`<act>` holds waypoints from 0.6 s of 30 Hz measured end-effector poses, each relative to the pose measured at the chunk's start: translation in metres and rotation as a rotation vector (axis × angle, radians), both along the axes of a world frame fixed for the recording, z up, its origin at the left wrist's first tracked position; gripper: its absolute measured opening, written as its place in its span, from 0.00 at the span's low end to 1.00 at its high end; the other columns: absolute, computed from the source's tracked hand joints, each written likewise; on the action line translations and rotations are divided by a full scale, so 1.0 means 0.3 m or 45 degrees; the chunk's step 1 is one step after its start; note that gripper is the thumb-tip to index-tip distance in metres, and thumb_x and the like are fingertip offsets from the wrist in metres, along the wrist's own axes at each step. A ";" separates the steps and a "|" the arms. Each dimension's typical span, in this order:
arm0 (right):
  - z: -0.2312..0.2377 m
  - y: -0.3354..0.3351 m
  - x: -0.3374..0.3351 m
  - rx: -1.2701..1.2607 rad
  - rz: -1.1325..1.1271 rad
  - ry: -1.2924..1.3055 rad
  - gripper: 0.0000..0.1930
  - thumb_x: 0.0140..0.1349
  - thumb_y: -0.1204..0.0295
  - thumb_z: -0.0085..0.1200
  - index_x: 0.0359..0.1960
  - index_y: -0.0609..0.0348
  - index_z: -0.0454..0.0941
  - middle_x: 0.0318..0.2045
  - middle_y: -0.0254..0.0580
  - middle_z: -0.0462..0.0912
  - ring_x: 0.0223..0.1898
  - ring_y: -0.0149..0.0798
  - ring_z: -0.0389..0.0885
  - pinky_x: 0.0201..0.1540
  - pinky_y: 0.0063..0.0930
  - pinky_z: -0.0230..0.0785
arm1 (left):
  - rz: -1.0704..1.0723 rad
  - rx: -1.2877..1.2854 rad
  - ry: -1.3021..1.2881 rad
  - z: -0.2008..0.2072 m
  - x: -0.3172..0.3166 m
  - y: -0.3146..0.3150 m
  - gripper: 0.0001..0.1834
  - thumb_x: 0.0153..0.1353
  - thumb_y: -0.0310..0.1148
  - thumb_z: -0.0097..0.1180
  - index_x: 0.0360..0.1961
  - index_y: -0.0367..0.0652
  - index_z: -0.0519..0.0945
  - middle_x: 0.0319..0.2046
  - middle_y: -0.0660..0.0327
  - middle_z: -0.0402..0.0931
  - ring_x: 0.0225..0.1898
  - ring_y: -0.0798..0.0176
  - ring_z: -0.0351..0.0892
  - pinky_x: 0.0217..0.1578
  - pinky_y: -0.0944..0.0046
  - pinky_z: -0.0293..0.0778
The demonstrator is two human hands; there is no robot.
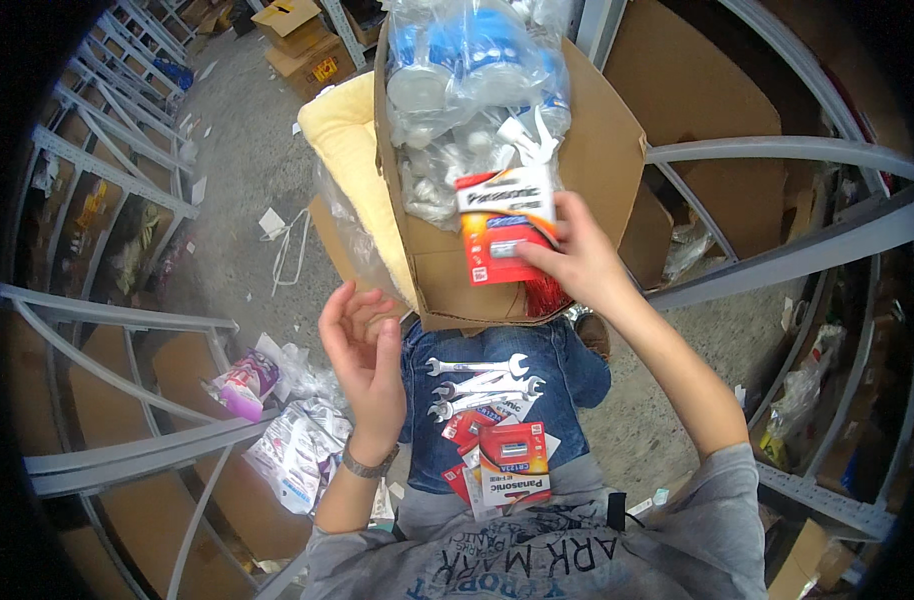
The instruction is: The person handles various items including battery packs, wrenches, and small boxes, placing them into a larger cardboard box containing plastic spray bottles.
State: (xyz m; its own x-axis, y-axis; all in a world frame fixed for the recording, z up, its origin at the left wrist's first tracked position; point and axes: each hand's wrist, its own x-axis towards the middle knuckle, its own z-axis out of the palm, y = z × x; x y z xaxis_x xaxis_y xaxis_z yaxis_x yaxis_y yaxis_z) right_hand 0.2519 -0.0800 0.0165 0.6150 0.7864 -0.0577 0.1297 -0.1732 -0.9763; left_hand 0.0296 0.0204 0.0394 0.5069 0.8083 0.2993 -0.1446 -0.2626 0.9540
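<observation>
My right hand [580,255] grips a carded battery pack [507,232], red and white with one small cylindrical battery, over the open cardboard box [447,285]. My left hand [365,335] holds nothing; its fingers are loosely curled and apart, beside the box's near left corner. On my lap, several open-ended wrenches [477,366] lie crosswise on the jeans. Closer to me sits a loose pile of similar battery packs [513,465], partly overlapping the wrenches. Inside the box are clear plastic bags [477,70] with blue and white items, and a red stringy bundle [545,298] at its near right corner.
A pale yellow cushion-like item [339,140] leans along the box's left side. Metal shelving [137,452] flanks me left and right. Silvery plastic packages [302,455] lie at my left. Scraps and a white cord [295,250] litter the concrete floor; cartons [312,65] stand beyond.
</observation>
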 end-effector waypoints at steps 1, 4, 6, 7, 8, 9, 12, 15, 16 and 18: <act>-0.012 0.037 -0.007 -0.112 0.033 -0.200 0.31 0.48 0.65 0.65 0.48 0.66 0.61 0.42 0.59 0.77 0.44 0.48 0.79 0.46 0.37 0.70 | -0.014 -0.016 0.010 -0.017 -0.006 0.006 0.27 0.61 0.21 0.47 0.61 0.40 0.57 0.49 0.57 0.65 0.47 0.66 0.70 0.47 0.65 0.70; -0.078 0.139 -0.048 -0.409 0.270 0.140 0.31 0.47 0.66 0.66 0.48 0.67 0.62 0.41 0.56 0.77 0.42 0.48 0.78 0.45 0.36 0.70 | -0.036 -0.052 0.053 -0.047 -0.028 0.007 0.27 0.61 0.21 0.47 0.60 0.40 0.57 0.49 0.58 0.65 0.46 0.67 0.71 0.46 0.66 0.70; -0.124 0.181 -0.063 -0.518 0.435 0.026 0.29 0.50 0.61 0.63 0.48 0.68 0.66 0.36 0.55 0.79 0.36 0.45 0.81 0.38 0.36 0.73 | -0.019 -0.072 0.102 -0.054 -0.038 0.005 0.26 0.61 0.21 0.48 0.60 0.41 0.58 0.49 0.58 0.66 0.46 0.67 0.71 0.45 0.67 0.70; -0.070 0.184 -0.070 -0.604 0.556 -0.072 0.29 0.53 0.57 0.61 0.47 0.69 0.69 0.33 0.54 0.80 0.35 0.43 0.81 0.35 0.35 0.74 | -0.011 -0.068 0.117 -0.061 -0.046 0.007 0.26 0.61 0.21 0.48 0.60 0.41 0.58 0.49 0.58 0.65 0.46 0.68 0.71 0.45 0.67 0.71; -0.073 0.187 -0.072 -0.707 0.585 -0.311 0.28 0.52 0.54 0.60 0.44 0.69 0.71 0.31 0.54 0.80 0.34 0.45 0.81 0.35 0.37 0.74 | -0.005 -0.065 0.133 -0.069 -0.056 0.013 0.26 0.60 0.21 0.48 0.60 0.41 0.58 0.49 0.58 0.65 0.45 0.68 0.71 0.45 0.67 0.71; -0.078 0.191 -0.073 -0.805 0.610 -0.551 0.28 0.52 0.52 0.59 0.41 0.68 0.74 0.30 0.53 0.81 0.33 0.47 0.81 0.35 0.38 0.74 | 0.001 -0.061 0.149 -0.076 -0.064 0.019 0.26 0.60 0.21 0.48 0.60 0.41 0.59 0.49 0.58 0.65 0.45 0.68 0.71 0.45 0.67 0.71; -0.092 0.187 -0.061 -0.963 0.674 -0.833 0.29 0.50 0.47 0.58 0.34 0.66 0.79 0.29 0.54 0.81 0.33 0.50 0.81 0.36 0.40 0.74 | -0.001 -0.070 0.167 -0.090 -0.064 0.024 0.26 0.60 0.21 0.49 0.60 0.41 0.59 0.47 0.59 0.66 0.44 0.70 0.70 0.44 0.69 0.70; -0.105 0.188 -0.047 -0.970 0.658 -0.859 0.28 0.47 0.46 0.59 0.31 0.63 0.80 0.29 0.52 0.81 0.33 0.49 0.81 0.37 0.40 0.74 | 0.000 -0.043 0.186 -0.100 -0.057 0.015 0.25 0.59 0.21 0.49 0.58 0.41 0.61 0.44 0.61 0.65 0.41 0.71 0.68 0.43 0.71 0.67; -0.099 0.187 -0.048 -0.943 0.653 -0.876 0.28 0.47 0.46 0.60 0.31 0.63 0.79 0.28 0.52 0.81 0.33 0.49 0.81 0.37 0.40 0.74 | 0.009 -0.013 0.202 -0.105 -0.062 0.012 0.23 0.59 0.21 0.50 0.56 0.41 0.62 0.42 0.62 0.65 0.40 0.71 0.67 0.42 0.72 0.66; -0.097 0.177 -0.046 -0.823 0.597 -0.887 0.26 0.48 0.48 0.59 0.31 0.63 0.78 0.27 0.50 0.81 0.33 0.49 0.81 0.36 0.40 0.73 | 0.021 0.046 0.235 -0.121 -0.072 0.008 0.20 0.59 0.20 0.50 0.52 0.42 0.63 0.39 0.64 0.64 0.38 0.71 0.65 0.40 0.73 0.64</act>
